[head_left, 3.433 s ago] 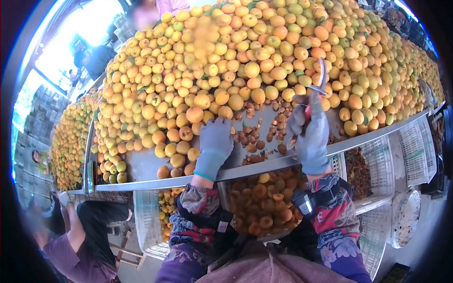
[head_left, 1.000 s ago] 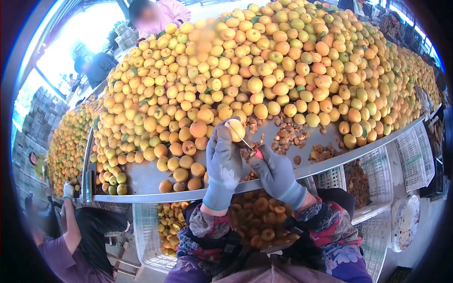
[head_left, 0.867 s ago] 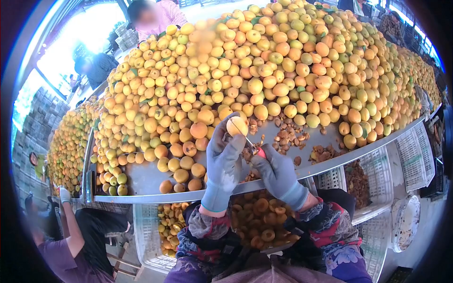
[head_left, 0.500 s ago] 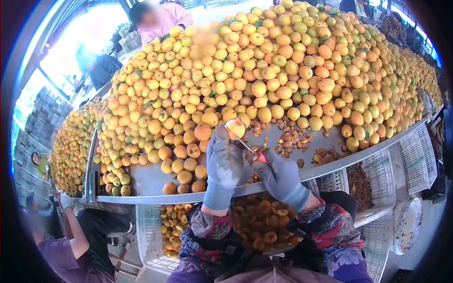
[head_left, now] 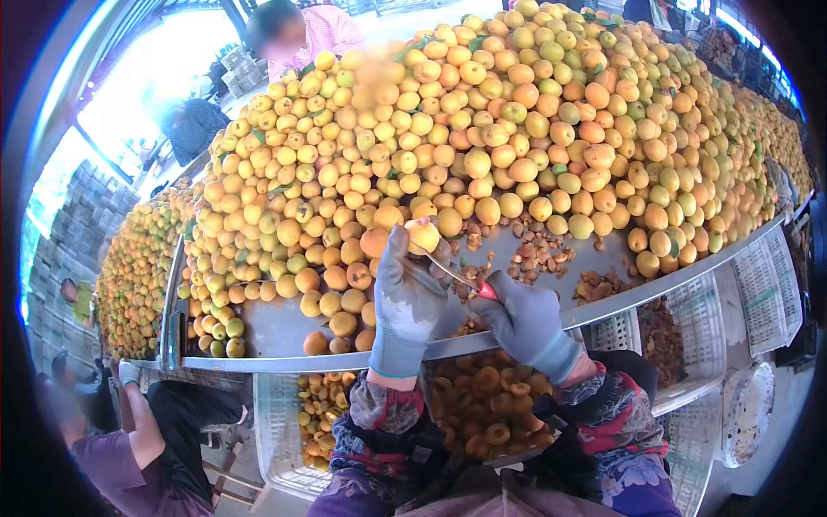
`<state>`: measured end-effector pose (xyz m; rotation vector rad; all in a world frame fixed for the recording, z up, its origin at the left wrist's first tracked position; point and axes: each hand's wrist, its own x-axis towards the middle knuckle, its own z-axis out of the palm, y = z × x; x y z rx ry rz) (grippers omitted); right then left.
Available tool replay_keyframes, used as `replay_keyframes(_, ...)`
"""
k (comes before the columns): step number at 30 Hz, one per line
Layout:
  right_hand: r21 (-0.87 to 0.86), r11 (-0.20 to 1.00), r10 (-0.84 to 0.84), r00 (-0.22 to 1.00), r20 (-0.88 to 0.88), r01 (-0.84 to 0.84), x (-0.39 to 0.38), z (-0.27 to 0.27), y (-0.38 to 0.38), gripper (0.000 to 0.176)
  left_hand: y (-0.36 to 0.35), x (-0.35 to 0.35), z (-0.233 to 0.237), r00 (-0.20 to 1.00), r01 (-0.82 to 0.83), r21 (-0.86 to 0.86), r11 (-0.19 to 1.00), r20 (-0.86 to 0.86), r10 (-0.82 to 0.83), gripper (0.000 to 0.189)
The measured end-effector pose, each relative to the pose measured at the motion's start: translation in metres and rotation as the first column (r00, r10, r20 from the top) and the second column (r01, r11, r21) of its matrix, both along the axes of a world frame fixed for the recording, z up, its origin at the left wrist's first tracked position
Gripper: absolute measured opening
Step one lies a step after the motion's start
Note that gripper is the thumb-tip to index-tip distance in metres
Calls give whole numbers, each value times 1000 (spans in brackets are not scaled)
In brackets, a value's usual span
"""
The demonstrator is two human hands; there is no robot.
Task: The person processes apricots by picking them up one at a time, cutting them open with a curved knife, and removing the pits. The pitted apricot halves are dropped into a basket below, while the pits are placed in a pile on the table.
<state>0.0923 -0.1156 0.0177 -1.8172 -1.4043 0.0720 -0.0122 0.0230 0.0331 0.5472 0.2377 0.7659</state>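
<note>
In my gloved left hand (head_left: 408, 303) is a yellow apricot (head_left: 423, 233), gripped at the fingertips above the metal table (head_left: 280, 327). My gloved right hand (head_left: 525, 320) is wrapped round the red handle of a pitting tool (head_left: 487, 291). Its thin metal shaft runs up and left, and the tip meets the lower side of the apricot. Brown apricot pits (head_left: 536, 255) lie scattered on the table just beyond my right hand. A large heap of whole apricots (head_left: 482, 138) rises behind both hands.
Below the table edge, between my arms, sits a container of pitted apricots (head_left: 491, 405). White crates hold more apricot pieces (head_left: 320, 412) on the left and pits (head_left: 660, 340) on the right. A person (head_left: 129, 439) sits at the left; another (head_left: 314, 36) is behind the heap.
The apricot has tilted slightly in my left hand, and the tool's shaft lies against its lower side. My right hand has shifted a little right and down. The whole view has moved slightly.
</note>
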Motion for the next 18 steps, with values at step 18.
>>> replay_keyframes(18,84,974,218,783,-583,-209,32,14,-20,28,-9,4,9,994,-12,15,1000,-110,13,50)
